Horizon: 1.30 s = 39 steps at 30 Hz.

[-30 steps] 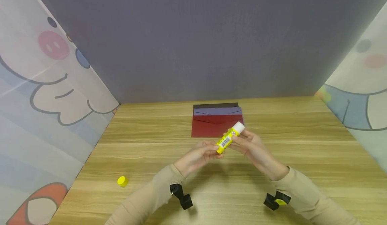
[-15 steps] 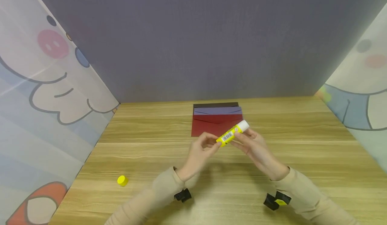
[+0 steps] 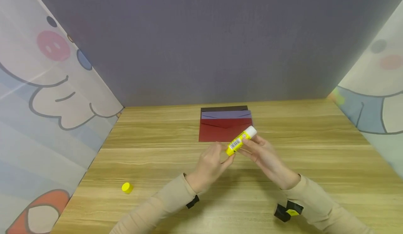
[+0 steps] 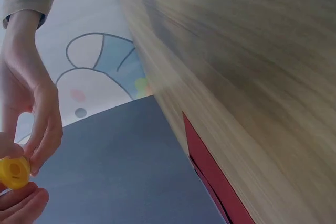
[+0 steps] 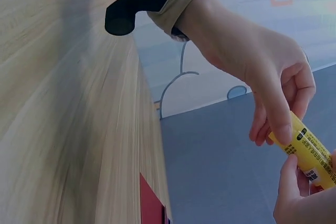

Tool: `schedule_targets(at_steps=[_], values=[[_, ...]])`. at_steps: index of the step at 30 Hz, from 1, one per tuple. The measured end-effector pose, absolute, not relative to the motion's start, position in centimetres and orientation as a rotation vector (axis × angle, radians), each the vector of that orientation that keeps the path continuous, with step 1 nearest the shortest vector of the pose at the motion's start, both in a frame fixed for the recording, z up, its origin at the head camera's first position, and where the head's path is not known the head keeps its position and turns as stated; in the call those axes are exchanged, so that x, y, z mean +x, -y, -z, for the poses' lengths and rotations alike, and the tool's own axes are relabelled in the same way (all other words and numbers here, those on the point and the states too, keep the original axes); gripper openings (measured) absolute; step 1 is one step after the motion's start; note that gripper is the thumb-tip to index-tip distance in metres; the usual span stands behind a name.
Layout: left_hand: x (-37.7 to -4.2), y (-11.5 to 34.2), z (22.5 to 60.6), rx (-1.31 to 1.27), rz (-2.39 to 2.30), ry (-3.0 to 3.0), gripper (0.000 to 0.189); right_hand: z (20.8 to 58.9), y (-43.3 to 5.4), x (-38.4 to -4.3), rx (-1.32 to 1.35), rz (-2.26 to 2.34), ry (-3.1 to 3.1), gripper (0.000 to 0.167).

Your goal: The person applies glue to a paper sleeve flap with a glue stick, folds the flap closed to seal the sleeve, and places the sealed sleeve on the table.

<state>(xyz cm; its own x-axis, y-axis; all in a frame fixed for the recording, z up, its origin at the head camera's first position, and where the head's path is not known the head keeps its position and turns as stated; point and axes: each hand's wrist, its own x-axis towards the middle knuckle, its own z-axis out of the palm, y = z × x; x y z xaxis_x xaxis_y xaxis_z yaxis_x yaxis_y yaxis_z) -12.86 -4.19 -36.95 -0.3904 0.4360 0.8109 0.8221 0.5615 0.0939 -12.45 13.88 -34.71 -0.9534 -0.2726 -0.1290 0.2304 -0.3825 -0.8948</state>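
Observation:
A yellow glue stick (image 3: 239, 141) with a white upper end is held tilted above the table, its white end pointing up and right. My right hand (image 3: 266, 157) grips the tube near its upper part, thumb across the printed label. At the lower end my left hand (image 3: 209, 164) pinches the base between thumb and fingers. The left wrist view shows the round yellow base (image 4: 14, 172) end-on between fingertips. In the right wrist view, the left thumb (image 5: 282, 127) lies on the lower end of the tube. A yellow cap (image 3: 127, 188) stands apart on the table at left.
Red (image 3: 217, 132), purple (image 3: 225, 114) and dark (image 3: 224, 108) envelopes lie overlapping on the wooden table (image 3: 157, 132), behind the hands. A grey panel (image 3: 201, 45) rises at the table's back edge. Printed curtains (image 3: 34, 97) hang at both sides.
My left hand has turned at the wrist and shifted its fingers around the glue stick's base. The tube first tipped flatter, then steeper again. My right hand has stayed nearly in place.

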Motion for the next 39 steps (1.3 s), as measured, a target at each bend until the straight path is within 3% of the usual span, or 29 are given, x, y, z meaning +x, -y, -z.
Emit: schedule_targets(at_steps=[6, 14, 19, 26, 29, 33, 39], values=[[-12.6, 4.2, 36.7, -0.975, 0.996, 2.131, 0.031, 34.7, -13.8, -12.4, -0.043, 2.356, -1.572, 0.041], [-12.8, 4.6, 35.8, -0.670, 2.030, 2.374, 0.022, 34.8, -13.9, -12.2, -0.064, 2.337, -1.597, 0.038], [-13.1, 4.8, 35.6, -0.544, 2.551, 2.261, 0.018, 34.7, -14.0, -12.2, -0.110, 2.322, -1.601, 0.044], [-13.4, 5.0, 35.8, -0.491, 2.923, 2.155, 0.003, 34.5, -14.1, -12.1, -0.156, 2.312, -1.594, 0.053], [-13.4, 5.1, 36.0, -0.428, 3.174, 2.042, 0.011, 34.4, -14.1, -12.1, -0.185, 2.317, -1.576, 0.054], [-13.5, 5.1, 35.9, -0.366, 3.304, 1.988, 0.012, 34.4, -14.1, -12.1, -0.198, 2.345, -1.542, 0.046], [-13.4, 4.8, 35.7, -0.464, 2.871, 2.209, 0.015, 34.8, -14.2, -12.2, -0.160, 2.425, -1.517, 0.019]])
